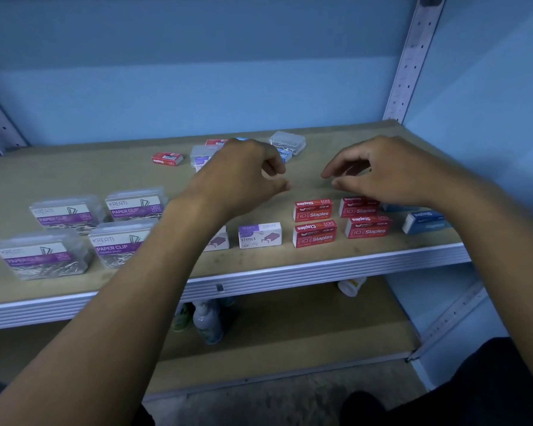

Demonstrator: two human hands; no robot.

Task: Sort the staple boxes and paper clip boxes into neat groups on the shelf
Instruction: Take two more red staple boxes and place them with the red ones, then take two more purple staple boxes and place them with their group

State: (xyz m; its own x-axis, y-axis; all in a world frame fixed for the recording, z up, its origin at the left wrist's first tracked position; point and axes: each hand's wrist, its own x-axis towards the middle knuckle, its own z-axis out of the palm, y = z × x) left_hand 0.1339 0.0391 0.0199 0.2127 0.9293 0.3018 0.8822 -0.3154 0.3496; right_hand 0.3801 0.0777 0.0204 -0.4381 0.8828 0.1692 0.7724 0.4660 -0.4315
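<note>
Both my hands hover over the middle of the brown shelf, holding nothing. My left hand has loosely curled fingers, and my right hand has relaxed, slightly bent fingers. Several clear paper clip boxes with purple labels sit grouped at front left. A white-and-purple staples box stands at front centre, another partly hidden behind my left forearm. Several red staple boxes form a block at front right, with blue staple boxes beside them. Behind my left hand lie a red staple box, a clear box and more small boxes.
The shelf's white metal front edge runs below the boxes. A perforated upright stands at the back right against the blue wall. On the lower shelf sit bottles and a small white container.
</note>
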